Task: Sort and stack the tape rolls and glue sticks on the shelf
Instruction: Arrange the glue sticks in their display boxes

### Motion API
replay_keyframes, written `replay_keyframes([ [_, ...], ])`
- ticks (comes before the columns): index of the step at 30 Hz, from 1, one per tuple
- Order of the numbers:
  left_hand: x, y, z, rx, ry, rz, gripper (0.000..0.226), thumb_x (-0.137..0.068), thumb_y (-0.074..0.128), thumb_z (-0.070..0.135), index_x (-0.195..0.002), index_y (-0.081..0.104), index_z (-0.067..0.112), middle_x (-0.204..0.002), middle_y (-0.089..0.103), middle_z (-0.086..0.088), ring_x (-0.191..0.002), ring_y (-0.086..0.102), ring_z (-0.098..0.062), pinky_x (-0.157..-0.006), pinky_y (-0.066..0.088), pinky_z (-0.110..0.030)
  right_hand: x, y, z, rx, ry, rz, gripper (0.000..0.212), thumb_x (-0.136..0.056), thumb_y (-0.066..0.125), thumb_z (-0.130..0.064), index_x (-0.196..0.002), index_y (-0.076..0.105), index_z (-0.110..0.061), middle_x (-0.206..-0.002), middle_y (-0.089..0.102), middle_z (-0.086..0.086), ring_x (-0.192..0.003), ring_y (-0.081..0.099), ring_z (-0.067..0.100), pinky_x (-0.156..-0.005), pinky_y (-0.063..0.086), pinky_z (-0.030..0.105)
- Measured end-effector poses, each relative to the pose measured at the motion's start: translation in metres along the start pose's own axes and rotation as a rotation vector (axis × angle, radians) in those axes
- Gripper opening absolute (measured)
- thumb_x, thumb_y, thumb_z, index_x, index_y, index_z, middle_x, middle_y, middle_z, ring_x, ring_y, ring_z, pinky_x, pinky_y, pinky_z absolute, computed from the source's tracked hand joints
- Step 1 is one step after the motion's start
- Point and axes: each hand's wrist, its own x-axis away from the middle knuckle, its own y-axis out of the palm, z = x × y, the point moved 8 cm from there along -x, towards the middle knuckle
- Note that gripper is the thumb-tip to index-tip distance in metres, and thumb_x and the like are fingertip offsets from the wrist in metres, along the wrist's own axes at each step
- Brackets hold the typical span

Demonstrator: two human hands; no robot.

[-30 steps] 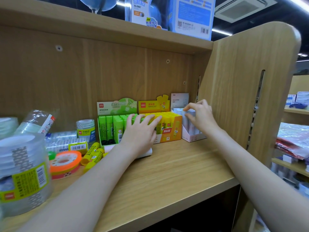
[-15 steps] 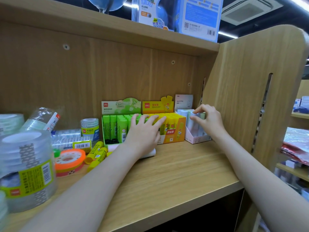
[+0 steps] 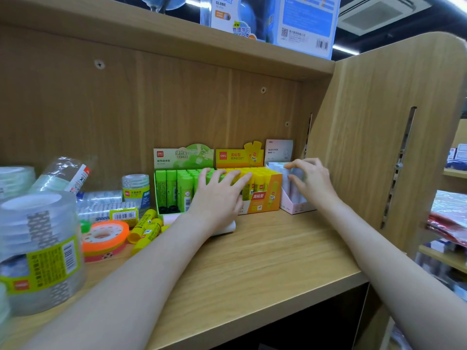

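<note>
Left hand [image 3: 219, 195] flat, fingers straight, steadying green [image 3: 174, 190] and yellow glue-stick boxes [image 3: 262, 190]; right hand [image 3: 309, 181], fingers curled, pinching pale sticks in pink box [image 3: 294, 204] right of yellow, presumably squaring the row.

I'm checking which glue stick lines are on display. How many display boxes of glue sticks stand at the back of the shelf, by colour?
Green box, left hand resting across its sticks: 1
Yellow-orange box: 1
Pale pink-white box, right hand curled at its sticks: 1
Total: 3
</note>
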Motion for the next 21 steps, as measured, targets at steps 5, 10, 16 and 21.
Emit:
replay_keyframes([
  [5, -0.003, -0.002, -0.001, 0.054, -0.011, -0.01, 0.049, -0.099, 0.029, 0.033, -0.147, 0.019, 0.033, -0.152, 0.026, 0.006, -0.138, 0.024, -0.021, -0.112, 0.01, -0.043, 0.013, -0.023, -0.008, -0.207, -0.002, 0.163, 0.042, -0.09, 0.046, 0.002, -0.127, 0.056, -0.014, -0.12, 0.056, 0.009, -0.121, 0.038, 0.02, -0.095, 0.025, 0.014],
  [10, 0.001, -0.018, -0.011, 0.172, -0.026, -0.058, 0.042, -0.099, 0.031, 0.029, -0.141, 0.036, 0.026, -0.146, 0.038, 0.003, -0.137, 0.027, -0.015, -0.114, 0.005, -0.041, 0.048, -0.027, -0.055, -0.284, -0.118, 0.117, 0.021, -0.089, 0.053, -0.002, -0.101, 0.068, -0.01, -0.099, 0.064, 0.0, -0.103, 0.049, 0.012, -0.08, 0.032, 0.016],
  [16, 0.037, -0.038, -0.054, 0.09, -0.061, -0.066, 0.041, -0.097, 0.034, 0.023, -0.137, 0.043, 0.026, -0.144, 0.041, 0.003, -0.135, 0.031, -0.017, -0.11, 0.017, -0.039, 0.086, 0.038, -0.119, -0.327, -0.274, -0.542, 0.02, -0.087, 0.064, -0.017, -0.107, 0.064, -0.016, -0.105, 0.063, -0.008, -0.095, 0.054, 0.0, -0.081, 0.044, 0.013],
  [21, 0.05, -0.035, -0.061, 0.095, -0.076, -0.14, 0.043, -0.097, 0.034, 0.02, -0.14, 0.038, 0.026, -0.151, 0.029, 0.004, -0.138, 0.026, -0.018, -0.111, 0.017, -0.039, 0.088, 0.04, -0.118, -0.356, -0.229, -0.59, 0.02, -0.083, 0.067, -0.013, -0.098, 0.058, -0.023, -0.094, 0.058, -0.012, -0.092, 0.054, 0.006, -0.075, 0.042, 0.01],
])
